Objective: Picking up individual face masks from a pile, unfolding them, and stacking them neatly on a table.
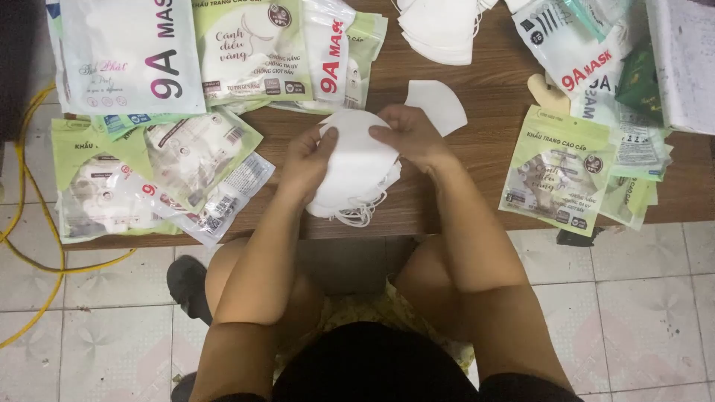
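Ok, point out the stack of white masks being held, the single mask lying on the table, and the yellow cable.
stack of white masks (356,167): head view, middle of top mask.
single mask (439,103): head view, its centre.
yellow cable (33,223): head view, stretch on floor.

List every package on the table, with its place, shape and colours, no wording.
Large white pouch: far left corner, flat, rectangular.
Green-and-white pouch: beside it, flat.
Clear sleeves of white masks: left edge, overlapping.
Green pouch: right, with a clear window.
White pouch: far right.
Stack of white masks: centre, held by the left hand and the right hand.
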